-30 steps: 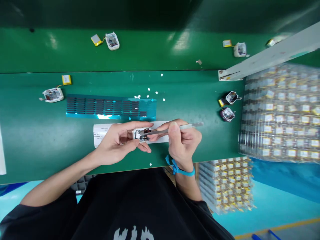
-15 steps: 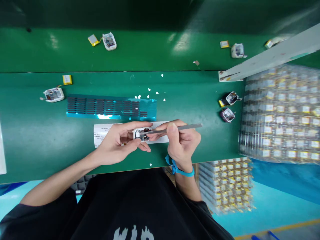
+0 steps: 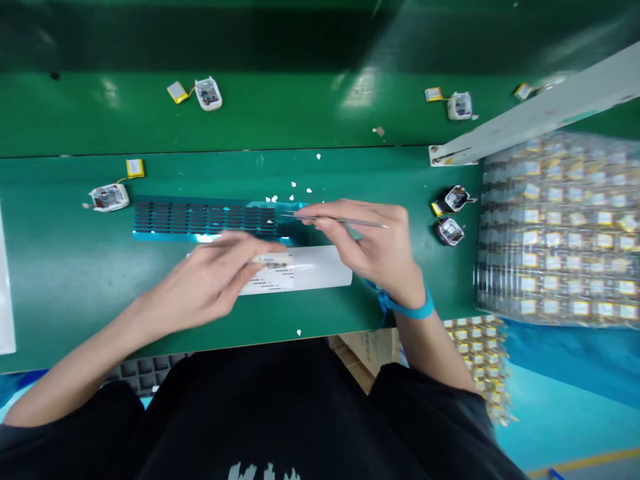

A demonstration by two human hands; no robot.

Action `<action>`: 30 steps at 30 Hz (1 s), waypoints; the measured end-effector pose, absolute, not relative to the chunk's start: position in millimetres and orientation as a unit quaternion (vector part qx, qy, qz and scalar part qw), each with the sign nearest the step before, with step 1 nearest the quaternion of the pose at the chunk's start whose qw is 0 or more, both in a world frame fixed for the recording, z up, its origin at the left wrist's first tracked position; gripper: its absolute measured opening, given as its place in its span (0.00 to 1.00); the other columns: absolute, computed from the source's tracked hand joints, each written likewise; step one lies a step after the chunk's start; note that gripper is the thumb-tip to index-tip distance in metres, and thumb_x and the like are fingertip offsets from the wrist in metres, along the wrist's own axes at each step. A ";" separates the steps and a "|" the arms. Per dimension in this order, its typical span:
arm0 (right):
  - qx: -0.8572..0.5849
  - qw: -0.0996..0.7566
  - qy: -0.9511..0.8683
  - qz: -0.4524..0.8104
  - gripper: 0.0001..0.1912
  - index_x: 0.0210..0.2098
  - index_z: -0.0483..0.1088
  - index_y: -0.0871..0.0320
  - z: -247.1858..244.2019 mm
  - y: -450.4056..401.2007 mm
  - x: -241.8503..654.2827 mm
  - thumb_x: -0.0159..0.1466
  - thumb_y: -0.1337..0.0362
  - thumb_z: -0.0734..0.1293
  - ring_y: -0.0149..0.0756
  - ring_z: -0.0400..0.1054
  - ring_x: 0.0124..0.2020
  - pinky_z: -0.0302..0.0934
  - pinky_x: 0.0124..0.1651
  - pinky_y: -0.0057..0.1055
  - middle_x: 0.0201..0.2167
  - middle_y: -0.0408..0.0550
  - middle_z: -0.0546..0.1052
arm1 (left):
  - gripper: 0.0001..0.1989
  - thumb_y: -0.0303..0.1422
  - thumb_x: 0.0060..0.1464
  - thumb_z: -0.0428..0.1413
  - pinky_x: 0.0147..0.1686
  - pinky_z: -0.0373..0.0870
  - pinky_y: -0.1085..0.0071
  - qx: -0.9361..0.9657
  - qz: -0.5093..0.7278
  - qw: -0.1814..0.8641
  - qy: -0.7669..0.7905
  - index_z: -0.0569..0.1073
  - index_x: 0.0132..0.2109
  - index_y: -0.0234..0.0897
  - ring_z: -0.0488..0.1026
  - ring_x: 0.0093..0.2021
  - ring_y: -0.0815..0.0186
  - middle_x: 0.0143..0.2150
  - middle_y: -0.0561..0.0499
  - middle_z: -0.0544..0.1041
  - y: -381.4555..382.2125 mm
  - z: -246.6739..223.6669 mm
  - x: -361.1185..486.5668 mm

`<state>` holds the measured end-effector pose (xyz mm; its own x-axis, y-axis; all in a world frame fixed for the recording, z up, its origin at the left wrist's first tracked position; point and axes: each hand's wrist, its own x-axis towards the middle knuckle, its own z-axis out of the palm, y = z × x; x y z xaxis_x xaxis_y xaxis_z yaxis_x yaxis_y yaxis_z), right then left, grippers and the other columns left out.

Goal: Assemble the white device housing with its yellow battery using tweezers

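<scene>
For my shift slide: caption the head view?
Right hand points tweezers at blue sheet; left hand blurred.

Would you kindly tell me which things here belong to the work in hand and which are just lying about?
In hand:
- tweezers in the right hand, tips over the blue sheet of black pads
- small white unit at the left hand, on the white label strip

Lying about:
- white unit with yellow battery
- two dark units
- battery trays

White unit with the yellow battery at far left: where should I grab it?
Probably by the white shell's two long sides, from above: it lies flat and apart from the blue strip sheet. Avoid the yellow battery, joined only by a thin wire.
</scene>
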<state>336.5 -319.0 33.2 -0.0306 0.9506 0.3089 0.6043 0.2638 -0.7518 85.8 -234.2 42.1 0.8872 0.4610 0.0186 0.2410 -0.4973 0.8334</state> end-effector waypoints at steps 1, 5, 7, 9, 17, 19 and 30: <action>-0.553 0.391 -0.698 0.232 0.11 0.46 0.82 0.50 27.9 -309.2 339.9 0.74 0.61 0.66 0.38 0.82 0.45 0.77 0.51 0.37 0.45 0.40 0.86 | 0.15 0.30 0.70 0.49 0.58 0.74 0.57 0.882 0.132 0.401 0.211 0.76 0.58 0.37 0.78 0.60 0.52 0.59 0.43 0.81 -227.7 36.0 84.4; -0.531 0.353 -0.719 0.276 0.13 0.45 0.83 0.50 8.3 -295.5 349.9 0.75 0.60 0.64 0.38 0.82 0.46 0.76 0.53 0.37 0.45 0.41 0.86 | 0.14 0.29 0.72 0.46 0.65 0.65 0.49 0.924 0.123 0.277 0.234 0.74 0.55 0.35 0.72 0.66 0.51 0.64 0.41 0.78 -211.7 6.7 78.0; -0.527 0.347 -0.724 0.278 0.13 0.45 0.83 0.49 4.9 -300.6 354.5 0.75 0.60 0.64 0.37 0.82 0.45 0.76 0.53 0.37 0.45 0.41 0.86 | 0.14 0.28 0.71 0.46 0.63 0.66 0.50 0.932 0.121 0.254 0.231 0.73 0.56 0.35 0.72 0.66 0.51 0.65 0.41 0.77 -210.8 -2.1 74.9; -0.524 0.346 -0.729 0.272 0.13 0.47 0.82 0.48 4.7 -306.7 358.5 0.75 0.61 0.64 0.37 0.82 0.44 0.76 0.51 0.37 0.45 0.40 0.86 | 0.14 0.27 0.71 0.46 0.61 0.68 0.51 0.938 0.128 0.239 0.218 0.72 0.57 0.34 0.72 0.66 0.51 0.65 0.41 0.77 -211.9 -5.1 72.7; -0.507 0.342 -0.751 0.249 0.11 0.49 0.81 0.55 1.6 -305.6 364.0 0.74 0.65 0.66 0.37 0.81 0.43 0.76 0.49 0.36 0.45 0.44 0.86 | 0.13 0.23 0.70 0.49 0.74 0.57 0.46 0.946 0.155 0.257 0.125 0.72 0.57 0.37 0.67 0.71 0.54 0.65 0.46 0.77 -216.0 -1.8 78.9; -0.503 0.338 -0.757 0.244 0.10 0.49 0.80 0.55 0.3 -303.6 365.0 0.75 0.65 0.66 0.36 0.82 0.43 0.76 0.50 0.36 0.45 0.45 0.86 | 0.13 0.24 0.71 0.49 0.75 0.54 0.46 0.946 0.140 0.272 0.109 0.72 0.57 0.37 0.65 0.72 0.55 0.65 0.46 0.77 -218.9 -3.1 83.4; -0.471 0.330 -0.811 0.111 0.16 0.54 0.78 0.54 3.9 -309.5 365.5 0.71 0.74 0.67 0.39 0.81 0.51 0.80 0.52 0.36 0.51 0.44 0.84 | 0.11 0.23 0.71 0.47 0.75 0.55 0.44 0.950 0.143 0.249 0.121 0.74 0.50 0.37 0.71 0.67 0.55 0.61 0.47 0.80 -220.6 -16.7 96.8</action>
